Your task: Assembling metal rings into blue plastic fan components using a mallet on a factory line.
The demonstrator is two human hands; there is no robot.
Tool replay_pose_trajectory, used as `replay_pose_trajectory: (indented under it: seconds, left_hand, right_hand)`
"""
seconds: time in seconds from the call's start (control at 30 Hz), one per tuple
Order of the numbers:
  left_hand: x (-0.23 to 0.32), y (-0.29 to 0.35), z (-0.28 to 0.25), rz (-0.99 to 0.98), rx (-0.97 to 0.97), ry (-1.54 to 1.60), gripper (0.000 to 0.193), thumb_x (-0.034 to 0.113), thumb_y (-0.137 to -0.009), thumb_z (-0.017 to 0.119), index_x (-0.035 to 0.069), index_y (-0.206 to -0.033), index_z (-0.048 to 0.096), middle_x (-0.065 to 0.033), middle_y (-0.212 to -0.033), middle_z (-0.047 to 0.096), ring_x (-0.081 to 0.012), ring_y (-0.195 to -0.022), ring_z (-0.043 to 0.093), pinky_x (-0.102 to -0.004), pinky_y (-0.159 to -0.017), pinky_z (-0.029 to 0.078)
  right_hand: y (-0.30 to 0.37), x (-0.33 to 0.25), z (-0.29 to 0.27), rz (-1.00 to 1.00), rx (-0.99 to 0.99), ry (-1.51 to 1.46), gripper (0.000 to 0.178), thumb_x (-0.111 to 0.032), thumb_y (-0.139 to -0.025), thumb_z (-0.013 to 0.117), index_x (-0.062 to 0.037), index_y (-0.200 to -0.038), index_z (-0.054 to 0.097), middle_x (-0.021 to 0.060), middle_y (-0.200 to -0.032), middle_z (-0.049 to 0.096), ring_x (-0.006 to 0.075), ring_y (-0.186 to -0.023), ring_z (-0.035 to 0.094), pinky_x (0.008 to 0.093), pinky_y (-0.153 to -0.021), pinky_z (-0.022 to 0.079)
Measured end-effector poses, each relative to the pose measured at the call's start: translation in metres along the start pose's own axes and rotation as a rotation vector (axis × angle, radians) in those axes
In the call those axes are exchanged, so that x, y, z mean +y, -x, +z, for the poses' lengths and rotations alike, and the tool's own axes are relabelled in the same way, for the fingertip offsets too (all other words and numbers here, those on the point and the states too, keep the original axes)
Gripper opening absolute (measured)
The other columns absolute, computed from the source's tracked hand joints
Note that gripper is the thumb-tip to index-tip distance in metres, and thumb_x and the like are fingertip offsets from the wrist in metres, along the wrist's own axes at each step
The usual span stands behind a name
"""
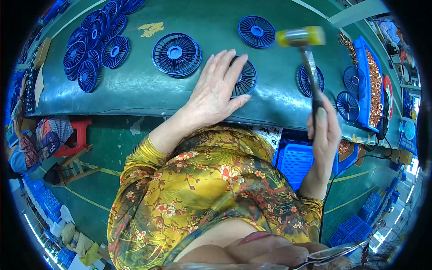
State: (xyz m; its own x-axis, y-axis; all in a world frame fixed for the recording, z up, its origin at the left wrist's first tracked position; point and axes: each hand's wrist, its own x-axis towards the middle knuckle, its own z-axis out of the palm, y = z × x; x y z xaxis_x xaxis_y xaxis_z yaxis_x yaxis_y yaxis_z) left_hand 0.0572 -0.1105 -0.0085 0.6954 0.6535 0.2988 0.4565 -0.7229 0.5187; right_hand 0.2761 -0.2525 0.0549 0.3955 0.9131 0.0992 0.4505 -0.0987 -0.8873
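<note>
My left hand (216,87) lies flat, fingers spread, on a round blue fan grille (245,78) near the front edge of the green workbench (135,87). My right hand (323,130) grips the dark handle of a mallet (301,37) with a yellow, blurred head, raised over the bench to the right of that grille. Another blue grille (305,81) lies under the mallet's handle.
A stack of two blue grilles (176,54) and a single grille (256,31) lie farther back. Several grilles (94,42) overlap at the far left. A blue tray of copper rings (373,85) stands at the right. A blue crate (294,164) sits below the bench, and a red stool (76,135) at the left.
</note>
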Motion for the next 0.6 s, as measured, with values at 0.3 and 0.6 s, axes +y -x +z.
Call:
replay_pose_trajectory:
  seconds: [0.3, 0.6]
  left_hand:
    - [-0.002, -0.008, 0.008, -0.133, 0.123, 0.218, 0.107, 0.024, -0.061, 0.084, 0.004, -0.143, 0.018, -0.0230, -0.127, 0.045, -0.0379, -0.118, 0.045, -0.0442, -0.100, 0.039]
    - [-0.043, 0.019, -0.038, -0.029, 0.556, -0.137, 0.103, 0.037, -0.062, 0.083, 0.000, -0.141, 0.027, -0.0249, -0.140, 0.036, -0.0412, -0.136, 0.025, -0.0524, -0.112, 0.018]
  right_hand:
    - [0.008, 0.014, 0.026, -0.168, -0.252, 0.575, 0.032, -0.014, -0.090, 0.057, -0.0117, -0.122, 0.058, 0.0229, -0.098, 0.064, 0.0406, -0.081, 0.063, 0.0436, -0.068, 0.053]
    - [0.021, 0.006, 0.009, -0.115, -0.280, 0.267, 0.031, -0.007, -0.091, 0.055, -0.0019, -0.121, 0.058, 0.0172, -0.114, 0.064, 0.0258, -0.097, 0.066, 0.0332, -0.081, 0.051]
